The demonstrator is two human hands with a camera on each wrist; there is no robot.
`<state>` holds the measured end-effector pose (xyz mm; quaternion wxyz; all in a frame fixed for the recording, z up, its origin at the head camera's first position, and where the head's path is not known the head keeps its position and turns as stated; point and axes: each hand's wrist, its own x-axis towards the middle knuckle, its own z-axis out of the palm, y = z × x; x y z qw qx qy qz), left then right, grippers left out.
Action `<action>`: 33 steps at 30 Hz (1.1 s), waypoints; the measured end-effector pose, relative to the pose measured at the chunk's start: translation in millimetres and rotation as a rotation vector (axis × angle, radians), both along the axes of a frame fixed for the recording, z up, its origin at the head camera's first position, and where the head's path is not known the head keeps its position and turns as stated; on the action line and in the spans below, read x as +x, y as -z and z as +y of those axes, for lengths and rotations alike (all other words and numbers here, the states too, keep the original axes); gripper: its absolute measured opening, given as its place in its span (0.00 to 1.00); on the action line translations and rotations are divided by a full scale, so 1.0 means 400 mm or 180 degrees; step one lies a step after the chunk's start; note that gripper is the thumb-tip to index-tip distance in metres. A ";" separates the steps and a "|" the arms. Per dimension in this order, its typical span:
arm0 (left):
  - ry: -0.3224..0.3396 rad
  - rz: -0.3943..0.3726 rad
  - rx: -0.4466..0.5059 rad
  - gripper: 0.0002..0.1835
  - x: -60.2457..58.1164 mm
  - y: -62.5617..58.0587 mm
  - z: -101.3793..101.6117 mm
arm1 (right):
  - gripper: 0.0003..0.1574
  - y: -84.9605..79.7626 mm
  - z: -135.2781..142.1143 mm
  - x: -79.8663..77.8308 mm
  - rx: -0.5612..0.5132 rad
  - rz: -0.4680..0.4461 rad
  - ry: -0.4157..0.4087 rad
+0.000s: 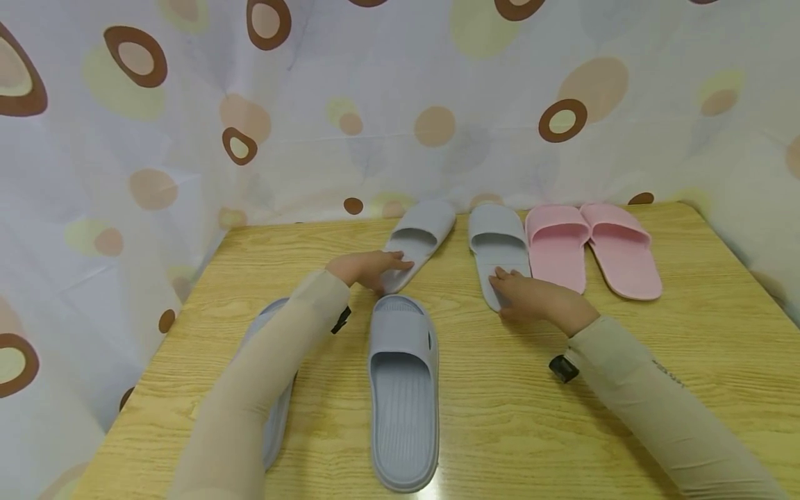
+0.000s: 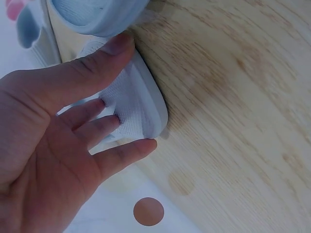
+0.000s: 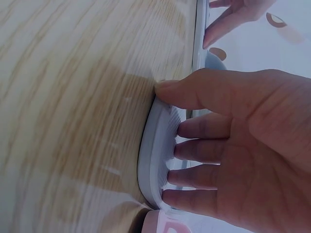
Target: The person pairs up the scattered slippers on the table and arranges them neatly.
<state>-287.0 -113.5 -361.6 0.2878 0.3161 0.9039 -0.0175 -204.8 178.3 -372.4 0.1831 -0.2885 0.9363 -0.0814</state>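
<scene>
Toward the back of the table lie two light grey slippers. My left hand [image 1: 369, 267] rests its fingertips at the heel end of the left slipper [image 1: 430, 217], which is angled with its toe to the right. In the left wrist view the fingers are extended across that slipper's heel [image 2: 138, 107]. Over the heel of the right slipper [image 1: 496, 222] lies my right hand [image 1: 542, 300]. The right wrist view has its thumb at the sole's edge [image 3: 149, 150] and nearly straight fingertips touching the footbed.
A pair of pink slippers [image 1: 558, 260] stands directly right of the right grey slipper. Nearer to me is a larger blue-grey slipper [image 1: 403, 417]; its match [image 1: 275, 430] is partly hidden under my left forearm. A spotted curtain [image 1: 387, 90] borders the wooden table [image 1: 500, 430].
</scene>
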 end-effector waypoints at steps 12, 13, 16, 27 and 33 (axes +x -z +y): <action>0.0031 -0.0018 0.0023 0.43 -0.009 -0.010 0.024 | 0.39 0.002 0.006 -0.010 -0.0011 0.0027 -0.0054; 0.0027 -0.0019 0.0033 0.42 -0.010 -0.010 0.026 | 0.39 0.001 0.006 -0.010 -0.0015 0.0022 -0.0043; 0.0016 -0.0039 0.0030 0.42 -0.011 -0.011 0.035 | 0.39 -0.001 0.007 -0.011 -0.0028 0.0004 -0.0023; 0.0070 0.0029 -0.0048 0.42 -0.012 -0.006 0.078 | 0.39 0.011 0.015 -0.022 -0.0054 -0.0042 0.0032; 0.0092 0.0107 -0.0132 0.41 -0.008 -0.003 0.112 | 0.39 0.008 0.014 -0.023 -0.0085 -0.0068 0.0031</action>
